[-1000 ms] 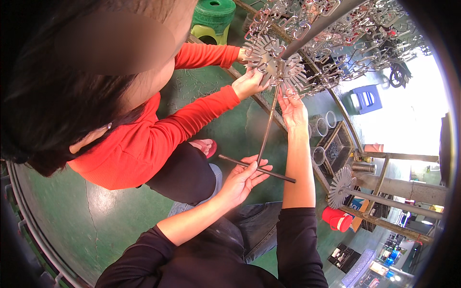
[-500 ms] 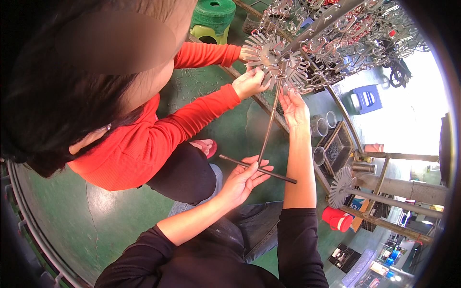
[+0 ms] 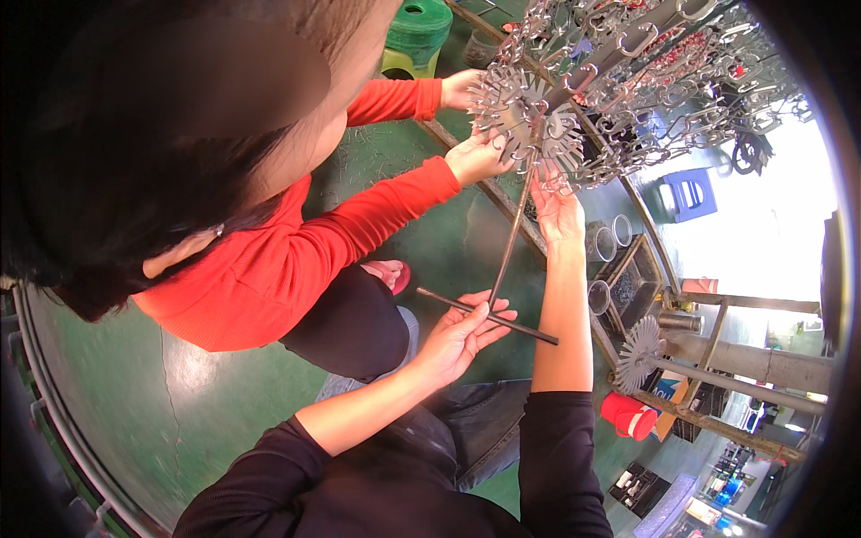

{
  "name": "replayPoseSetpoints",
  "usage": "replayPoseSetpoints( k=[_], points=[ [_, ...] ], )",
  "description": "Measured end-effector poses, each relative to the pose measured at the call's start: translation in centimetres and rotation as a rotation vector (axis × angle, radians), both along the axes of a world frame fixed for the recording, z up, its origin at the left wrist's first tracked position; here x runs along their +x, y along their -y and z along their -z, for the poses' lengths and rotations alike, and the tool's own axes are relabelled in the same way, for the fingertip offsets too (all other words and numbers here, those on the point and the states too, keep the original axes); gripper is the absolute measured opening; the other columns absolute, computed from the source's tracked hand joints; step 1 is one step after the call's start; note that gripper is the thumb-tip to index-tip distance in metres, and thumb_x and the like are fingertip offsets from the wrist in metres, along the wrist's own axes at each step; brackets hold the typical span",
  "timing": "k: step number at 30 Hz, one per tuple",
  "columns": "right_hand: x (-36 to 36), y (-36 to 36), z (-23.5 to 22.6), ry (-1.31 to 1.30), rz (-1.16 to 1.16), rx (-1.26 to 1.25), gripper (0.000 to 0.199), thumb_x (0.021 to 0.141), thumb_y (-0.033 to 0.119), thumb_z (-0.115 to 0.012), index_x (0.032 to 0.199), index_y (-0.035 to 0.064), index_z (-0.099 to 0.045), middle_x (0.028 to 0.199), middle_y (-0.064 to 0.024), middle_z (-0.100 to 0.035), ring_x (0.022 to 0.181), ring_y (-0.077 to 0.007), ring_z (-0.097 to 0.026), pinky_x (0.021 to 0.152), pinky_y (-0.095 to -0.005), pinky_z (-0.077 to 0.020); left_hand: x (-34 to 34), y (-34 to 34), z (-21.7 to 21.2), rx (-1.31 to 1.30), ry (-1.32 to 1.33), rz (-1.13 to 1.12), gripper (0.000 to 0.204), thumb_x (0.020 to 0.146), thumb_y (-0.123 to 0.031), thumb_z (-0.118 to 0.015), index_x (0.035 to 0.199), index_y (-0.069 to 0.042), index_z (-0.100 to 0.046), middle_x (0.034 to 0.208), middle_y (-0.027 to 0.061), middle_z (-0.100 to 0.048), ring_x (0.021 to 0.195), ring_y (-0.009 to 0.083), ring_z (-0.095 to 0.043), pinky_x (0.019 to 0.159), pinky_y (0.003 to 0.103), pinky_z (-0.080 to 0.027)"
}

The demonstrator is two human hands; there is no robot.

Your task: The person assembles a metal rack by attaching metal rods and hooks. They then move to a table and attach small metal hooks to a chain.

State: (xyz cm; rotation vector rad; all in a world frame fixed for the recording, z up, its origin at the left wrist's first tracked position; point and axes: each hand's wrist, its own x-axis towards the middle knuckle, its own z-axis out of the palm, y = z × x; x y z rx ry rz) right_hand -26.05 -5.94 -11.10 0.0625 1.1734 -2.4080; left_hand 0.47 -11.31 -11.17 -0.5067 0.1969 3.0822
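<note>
My left hand [image 3: 456, 345] is closed around the joint of a T-shaped metal rod [image 3: 511, 242]. The rod's dark crossbar passes through my fingers, and its long shaft runs up to a toothed metal disc [image 3: 513, 121]. My right hand [image 3: 560, 215] is raised at the disc's lower right edge, palm up, fingers stretched among small metal hooks [image 3: 556, 184]; whether the fingertips press on anything is hard to see. A person in a red sleeve holds the disc's left edge with two hands [image 3: 478, 160]. The disc sits on a thick grey bar [image 3: 619, 54].
Many chained metal hooks [image 3: 682, 117] hang from the bar at upper right. Below it are a rusty frame [image 3: 493, 193], clear cups [image 3: 599, 242] and a wooden tray [image 3: 637, 282]. A second toothed disc [image 3: 637, 354], a red bucket [image 3: 628, 415], and blue and green stools [image 3: 691, 195] stand around.
The view has shifted slightly, so most things sit a little further right. My left hand keeps its hold on the rod. My right hand stays by the disc, its fingertips now more covered by hooks.
</note>
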Motion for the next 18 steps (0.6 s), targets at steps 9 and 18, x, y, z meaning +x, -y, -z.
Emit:
replayPoseSetpoints(
  k=[9, 18],
  points=[
    [-0.32, -0.6, 0.59, 0.004, -0.017, -0.034, 0.044, 0.085, -0.001, -0.056, 0.127, -0.0056, -0.044, 0.124, -0.017, -0.056, 0.115, -0.0322, -0.055, 0.098, -0.0428, -0.0497, 0.04, 0.02, -0.02, -0.008, -0.01, 0.002, 0.027, 0.096, -0.017, -0.054, 0.121, -0.01, -0.054, 0.12, 0.0106, -0.058, 0.115, 0.0272, -0.056, 0.098, 0.041, -0.047],
    [0.18, -0.08, 0.24, -0.018, -0.001, 0.077, 0.041, 0.087, 0.0, -0.056, 0.126, -0.0047, -0.045, 0.127, -0.0181, -0.054, 0.115, -0.0348, -0.055, 0.096, -0.0468, -0.0489, -0.01, -0.21, 0.0, -0.013, -0.024, -0.009, 0.027, 0.097, -0.019, -0.051, 0.121, -0.007, -0.052, 0.119, 0.0104, -0.058, 0.113, 0.0247, -0.056, 0.097, 0.039, -0.048]
  ],
)
